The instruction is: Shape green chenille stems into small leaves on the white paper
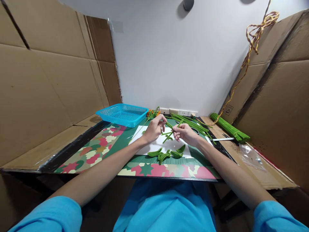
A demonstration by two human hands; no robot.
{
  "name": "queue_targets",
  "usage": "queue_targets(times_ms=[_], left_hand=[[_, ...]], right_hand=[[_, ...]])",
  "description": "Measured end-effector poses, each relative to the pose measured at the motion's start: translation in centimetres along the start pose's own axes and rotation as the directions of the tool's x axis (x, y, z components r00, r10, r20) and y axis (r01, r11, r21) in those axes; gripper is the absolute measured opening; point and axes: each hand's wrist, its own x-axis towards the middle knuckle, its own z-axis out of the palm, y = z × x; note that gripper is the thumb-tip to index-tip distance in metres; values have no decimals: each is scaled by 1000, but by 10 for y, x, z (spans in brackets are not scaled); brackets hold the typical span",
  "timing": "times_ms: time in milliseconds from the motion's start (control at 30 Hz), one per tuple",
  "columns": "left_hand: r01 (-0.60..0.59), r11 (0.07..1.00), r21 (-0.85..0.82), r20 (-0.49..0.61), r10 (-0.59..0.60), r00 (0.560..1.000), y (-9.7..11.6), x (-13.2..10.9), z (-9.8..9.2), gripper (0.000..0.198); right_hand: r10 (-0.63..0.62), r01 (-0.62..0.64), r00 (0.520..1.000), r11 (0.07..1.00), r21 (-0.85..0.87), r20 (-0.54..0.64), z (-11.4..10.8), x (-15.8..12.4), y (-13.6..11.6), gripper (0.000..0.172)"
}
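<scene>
Over a white sheet (145, 149), my right hand (184, 132) pinches several crossed green pipe cleaners (166, 138) between thumb and fingers. My left hand (155, 129) is closed at the far end of one bent pipe cleaner (169, 125), its fingertips pinching it. Below the hands lie several leaf shapes (177, 154) of folded green pipe cleaner, grouped near the front edge of the sheet. Loose straight pipe cleaners (193, 124) are spread behind and beside my right hand. A dark scissor-like loop handle (195, 130) shows partly behind that hand.
A blue plastic basket (137, 120) stands at the back left, with orange flowers (154, 112) beside it. At right lie a thick green pipe-cleaner bundle (229, 129), a white strip (223, 139) and a clear plastic bag (253, 158). Cardboard walls (55, 74) flank the table; twisted wire (246, 61) hangs at right.
</scene>
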Motion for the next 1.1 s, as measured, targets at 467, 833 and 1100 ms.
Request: queue_targets(times_ms=[467,833,1100], left_hand=[[-18,984,177,-90,34,995,-4,-4,5,39],[202,959,-199,159,-172,972,-8,-4,17,47],[187,955,-230,75,-174,982,-14,-5,16,48]], right_hand=[[-141,127,979,987,-97,-149,4,1,2,37],[-258,229,846,966,-118,-466,-6,7,3,45],[-153,111,926,984,-139,-345,-2,8,11,46]])
